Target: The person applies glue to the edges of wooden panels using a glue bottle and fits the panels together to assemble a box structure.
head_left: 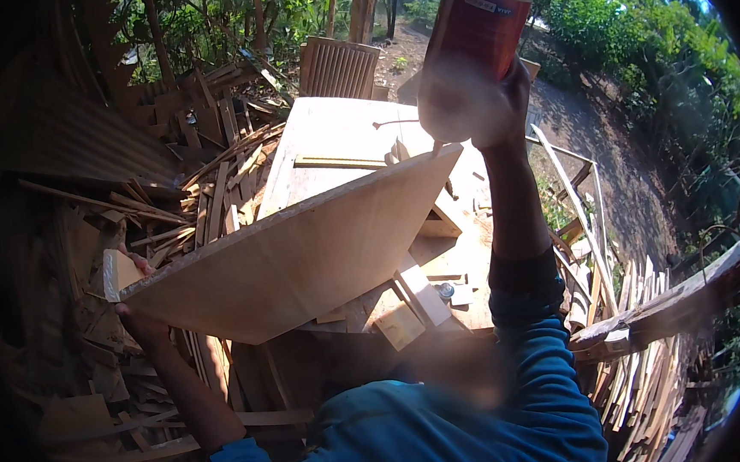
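Plywood panel (303, 253), centre frame, tilted over the workbench (337, 130): left hand (135, 312) clamped on its lower-left edge, right hand (486, 107) wrapped round an upended red bottle (480, 21) at the panel's upper corner; dispensing apparently underway, steady tracking along the edge judged next.

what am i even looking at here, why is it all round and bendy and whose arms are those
This is one picture from a wide fisheye camera worn on a person's head, looking down, so straight edges bend near the rim. No machine: the arms in blue sleeves are the wearer's own. The left hand grips the edge of a large tilted plywood panel. The right hand holds up a dark red can. Below is a wooden workbench with offcuts on it, and piled wood scraps lie around it, outdoors.
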The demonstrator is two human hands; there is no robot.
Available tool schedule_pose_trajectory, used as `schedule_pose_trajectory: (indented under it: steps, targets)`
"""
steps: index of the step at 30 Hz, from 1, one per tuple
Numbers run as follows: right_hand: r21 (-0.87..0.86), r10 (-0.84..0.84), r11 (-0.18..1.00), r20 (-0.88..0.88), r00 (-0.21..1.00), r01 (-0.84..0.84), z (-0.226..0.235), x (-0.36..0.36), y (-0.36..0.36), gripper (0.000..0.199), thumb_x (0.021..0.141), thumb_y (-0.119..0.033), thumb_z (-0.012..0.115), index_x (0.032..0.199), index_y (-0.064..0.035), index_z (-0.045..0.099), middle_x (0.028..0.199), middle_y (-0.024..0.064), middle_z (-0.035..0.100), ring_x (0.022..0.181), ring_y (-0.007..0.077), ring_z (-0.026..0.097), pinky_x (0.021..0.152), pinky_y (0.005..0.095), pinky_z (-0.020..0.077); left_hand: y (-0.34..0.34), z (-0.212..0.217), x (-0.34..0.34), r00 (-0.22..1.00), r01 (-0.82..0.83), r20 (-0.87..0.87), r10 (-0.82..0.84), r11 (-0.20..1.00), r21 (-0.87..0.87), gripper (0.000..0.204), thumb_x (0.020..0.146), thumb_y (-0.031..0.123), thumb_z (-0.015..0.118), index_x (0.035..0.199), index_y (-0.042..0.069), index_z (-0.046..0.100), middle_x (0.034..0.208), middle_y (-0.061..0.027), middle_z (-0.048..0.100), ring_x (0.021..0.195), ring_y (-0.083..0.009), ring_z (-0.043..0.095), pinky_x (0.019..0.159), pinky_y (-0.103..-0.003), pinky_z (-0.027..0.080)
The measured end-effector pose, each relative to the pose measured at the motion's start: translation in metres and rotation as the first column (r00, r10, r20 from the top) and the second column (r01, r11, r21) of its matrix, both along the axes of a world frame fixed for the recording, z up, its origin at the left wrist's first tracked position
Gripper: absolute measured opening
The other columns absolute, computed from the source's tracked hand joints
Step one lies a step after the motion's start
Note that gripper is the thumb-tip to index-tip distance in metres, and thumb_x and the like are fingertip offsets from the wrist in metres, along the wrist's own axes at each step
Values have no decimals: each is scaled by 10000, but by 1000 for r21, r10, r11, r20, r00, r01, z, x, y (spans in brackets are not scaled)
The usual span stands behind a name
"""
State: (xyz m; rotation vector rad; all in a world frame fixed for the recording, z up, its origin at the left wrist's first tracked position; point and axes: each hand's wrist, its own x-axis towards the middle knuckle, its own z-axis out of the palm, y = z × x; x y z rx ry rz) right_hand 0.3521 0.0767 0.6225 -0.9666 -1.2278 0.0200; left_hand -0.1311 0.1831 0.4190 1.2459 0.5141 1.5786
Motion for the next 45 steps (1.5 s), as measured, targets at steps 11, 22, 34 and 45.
schedule_pose_trajectory:
  steps: [11,22,34,45]
  targets:
    - [43,-39,998,-14,999,40,1,7,-4,258,791,-88,665,1020,25,635,869,72,693,698,146,667,620,285,544,-2,-3,-3,989,70,134,-63,997,-44,1231,650,694,764,1506,-11,229,1144,-103,522,1042,-176,519,939,-312,448]
    - [67,-187,981,114,976,180,-7,50,1,305,761,-72,678,1045,27,634,870,78,690,695,151,669,618,283,542,-1,2,-3,986,125,116,-123,992,-12,1238,670,667,774,1525,6,172,1142,-100,488,1049,-189,508,931,-327,471]
    - [3,4,1000,-126,992,-4,3,19,-12,343,728,-113,691,1039,7,610,851,64,670,675,131,635,586,293,511,-1,-4,-6,986,82,151,-77,996,-30,1227,677,684,755,1535,36,164,1155,-98,501,1055,-188,523,955,-342,468]
    - [-26,-27,999,21,999,27,-16,-9,9,228,828,-92,652,1031,9,636,886,99,704,717,179,691,642,301,576,9,-17,-18,974,171,148,-173,985,28,1099,766,659,663,1533,40,177,1175,-115,506,1095,-201,520,981,-358,447]
